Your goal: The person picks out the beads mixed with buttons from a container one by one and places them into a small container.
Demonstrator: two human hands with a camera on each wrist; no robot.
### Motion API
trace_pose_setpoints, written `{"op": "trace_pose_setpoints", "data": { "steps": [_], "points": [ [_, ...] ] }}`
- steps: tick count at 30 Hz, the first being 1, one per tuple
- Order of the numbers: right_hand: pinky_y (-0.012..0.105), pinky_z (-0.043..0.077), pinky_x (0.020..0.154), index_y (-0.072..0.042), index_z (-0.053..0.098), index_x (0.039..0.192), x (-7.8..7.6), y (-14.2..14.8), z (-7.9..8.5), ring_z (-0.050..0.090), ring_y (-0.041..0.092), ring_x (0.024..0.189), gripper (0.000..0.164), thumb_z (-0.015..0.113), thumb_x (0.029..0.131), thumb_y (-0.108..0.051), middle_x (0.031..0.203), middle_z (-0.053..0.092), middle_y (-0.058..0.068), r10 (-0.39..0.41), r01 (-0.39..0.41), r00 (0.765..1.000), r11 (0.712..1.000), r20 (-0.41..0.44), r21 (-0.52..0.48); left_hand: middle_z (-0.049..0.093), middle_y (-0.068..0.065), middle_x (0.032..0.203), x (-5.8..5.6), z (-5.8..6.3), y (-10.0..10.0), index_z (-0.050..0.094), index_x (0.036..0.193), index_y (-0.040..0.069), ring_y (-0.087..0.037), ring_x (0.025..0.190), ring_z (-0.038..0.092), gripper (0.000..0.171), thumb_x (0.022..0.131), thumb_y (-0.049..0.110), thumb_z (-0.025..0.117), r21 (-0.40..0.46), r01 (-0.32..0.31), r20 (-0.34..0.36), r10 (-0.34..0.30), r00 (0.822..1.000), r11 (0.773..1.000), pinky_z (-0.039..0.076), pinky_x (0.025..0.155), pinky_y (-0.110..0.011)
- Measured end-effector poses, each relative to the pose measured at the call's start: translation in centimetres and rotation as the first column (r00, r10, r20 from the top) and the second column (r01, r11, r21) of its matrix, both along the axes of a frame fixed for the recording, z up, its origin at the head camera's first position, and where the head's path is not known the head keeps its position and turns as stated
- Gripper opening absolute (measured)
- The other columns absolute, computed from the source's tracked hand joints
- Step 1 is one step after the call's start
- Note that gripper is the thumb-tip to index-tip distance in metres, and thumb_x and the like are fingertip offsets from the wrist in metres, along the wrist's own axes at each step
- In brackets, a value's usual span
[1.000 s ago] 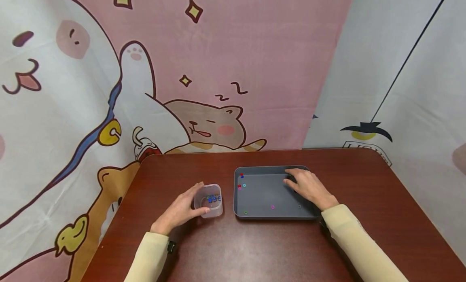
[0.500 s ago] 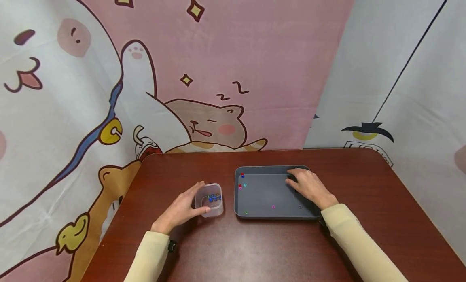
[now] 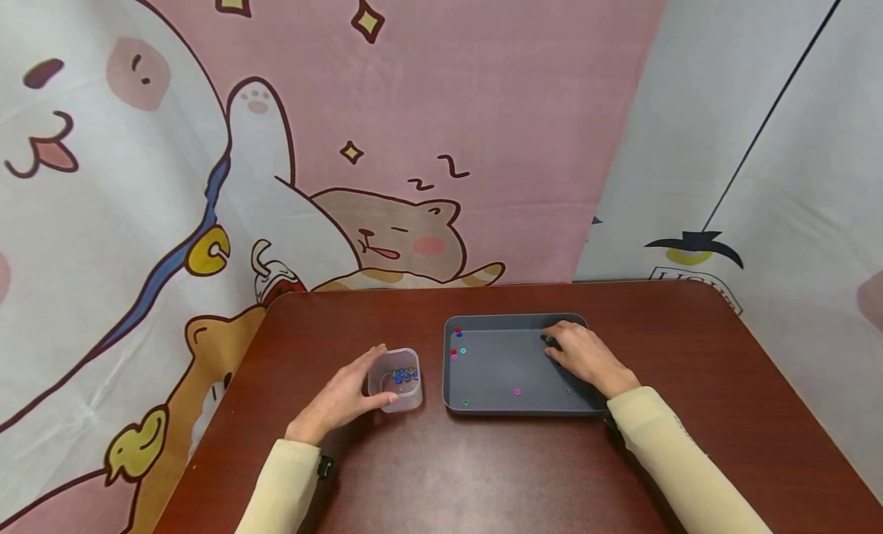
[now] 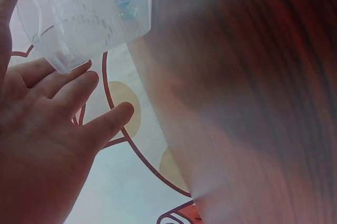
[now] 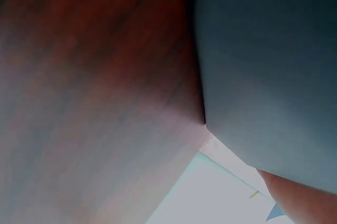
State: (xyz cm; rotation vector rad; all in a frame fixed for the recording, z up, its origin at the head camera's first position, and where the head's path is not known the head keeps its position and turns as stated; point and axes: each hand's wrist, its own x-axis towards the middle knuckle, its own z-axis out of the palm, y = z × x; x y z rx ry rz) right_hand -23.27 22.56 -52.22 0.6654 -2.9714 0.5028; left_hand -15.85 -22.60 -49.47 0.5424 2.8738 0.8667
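Observation:
My left hand [image 3: 343, 396] holds a clear plastic container [image 3: 412, 400], thumb at the near side and fingers at the far side. Several blue beads [image 3: 403, 376] and a few of other colours lie inside it. In the left wrist view, the container [image 4: 79, 39] stands between the thumb and the other fingers. My right hand [image 3: 586, 358] is over the far right part of a grey tray [image 3: 503, 365]. Its thumb and forefinger pinch a small dark thing [image 3: 549, 340], mostly covered by the fingers. The right wrist view shows mainly the tray's outer wall [image 5: 263, 76], hiding most of the hand.
Small coloured pieces lie spread in the tray: red and blue ones at the far left, a cyan ring [image 3: 463, 351], a magenta ring [image 3: 517, 392] and a green ring [image 3: 465, 402]. A brown wooden table [image 3: 441, 473] carries everything, with a printed cloth [image 3: 510, 135] behind it.
The right thumb and forefinger have drawn together at the tray's far right, where a dark thing now shows between them. The left hand and container have stayed put.

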Motion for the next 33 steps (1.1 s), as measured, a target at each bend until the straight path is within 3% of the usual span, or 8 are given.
{"op": "trace_pose_setpoints", "data": {
  "steps": [9, 33],
  "points": [
    [0.052, 0.056, 0.086, -0.002, 0.073, 0.126, 0.36, -0.14, 0.12, 0.067, 0.033, 0.106, 0.036, 0.079, 0.093, -0.014, 0.116, 0.069, 0.014, 0.051, -0.051, 0.998, 0.999, -0.045, 0.006, 0.038, -0.016, 0.163, 0.1, 0.0, -0.15, 0.039, 0.16, 0.007, -0.037, 0.147, 0.041, 0.095, 0.088, 0.054, 0.079, 0.011, 0.0, 0.003, 0.0, 1.0, 1.0, 0.037, 0.114, -0.059],
    [0.048, 0.059, 0.077, -0.006, 0.079, 0.109, 0.18, -0.35, -0.1, 0.07, 0.03, 0.095, 0.021, 0.082, 0.088, -0.006, 0.103, 0.072, 0.008, 0.075, -0.076, 0.991, 0.997, -0.109, -0.005, 0.039, -0.015, 0.163, -0.01, -0.02, -0.02, 0.039, 0.159, 0.006, -0.037, 0.146, 0.042, 0.094, 0.088, 0.053, 0.08, 0.004, 0.001, 0.0, -0.001, 1.0, 1.0, 0.038, 0.114, -0.058]
  ]
}}
